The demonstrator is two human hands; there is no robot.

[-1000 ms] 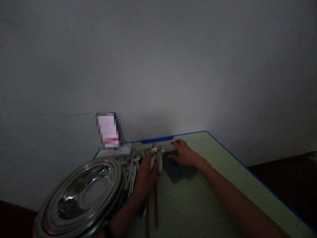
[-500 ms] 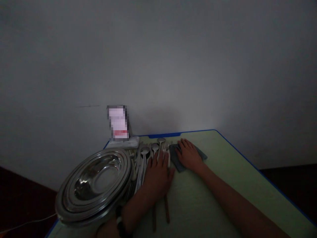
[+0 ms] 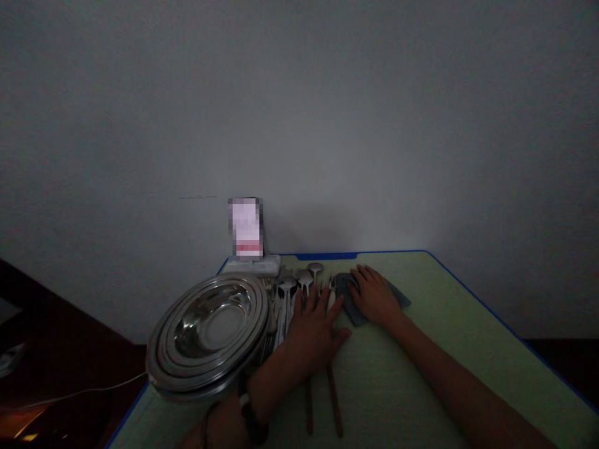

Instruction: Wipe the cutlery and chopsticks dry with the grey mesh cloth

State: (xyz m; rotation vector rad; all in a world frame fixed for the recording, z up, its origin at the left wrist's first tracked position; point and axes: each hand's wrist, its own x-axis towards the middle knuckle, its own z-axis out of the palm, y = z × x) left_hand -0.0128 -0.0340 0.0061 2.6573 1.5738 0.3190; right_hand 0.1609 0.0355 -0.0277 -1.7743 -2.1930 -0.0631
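Two hands, apart: left hand (image 3: pixel 312 332), fingers spread, lies over cutlery including at least three spoons (image 3: pixel 287 284) and two brown handles (image 3: pixel 334 402); right hand (image 3: pixel 375 298), fingers extended, rests on grey cloth (image 3: pixel 399 297) on the desk (image 3: pixel 402 393)

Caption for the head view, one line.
Left hand spread over cutlery, right hand on a gray cloth, metal dishes stacked alongside.
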